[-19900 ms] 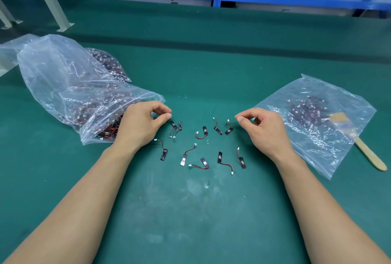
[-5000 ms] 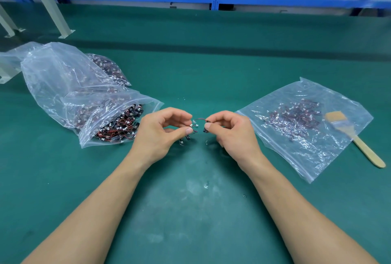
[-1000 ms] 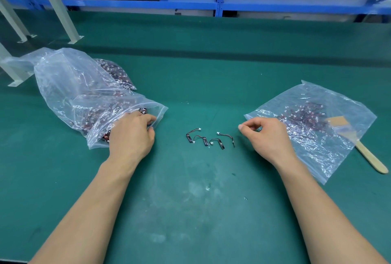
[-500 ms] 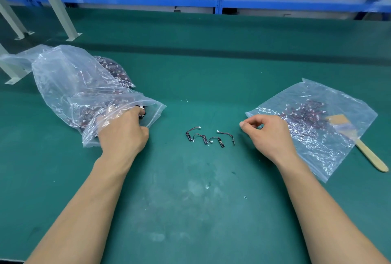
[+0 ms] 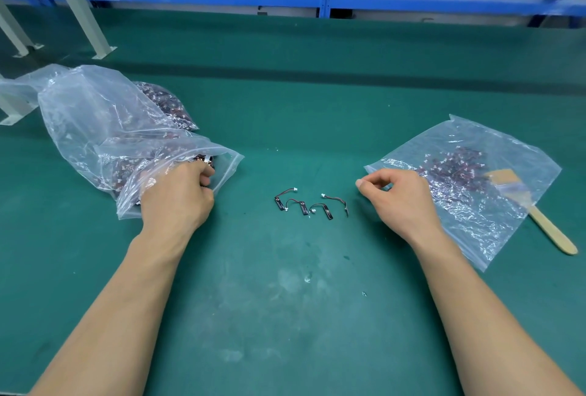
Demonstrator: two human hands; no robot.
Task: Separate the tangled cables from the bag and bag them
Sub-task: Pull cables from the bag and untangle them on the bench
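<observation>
Deeper into source bag (image 5: 95,129) – left hand (image 5: 177,199) grasping cables (image 5: 203,161); right hand (image 5: 402,199) pinched, empty.

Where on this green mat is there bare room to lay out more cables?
The mat is bare between the forearms, below the four loose cables, and beyond them toward the blue shelf. It is crowded by the full bag at the left hand, and by the flat bag and brush beside the right hand.
</observation>
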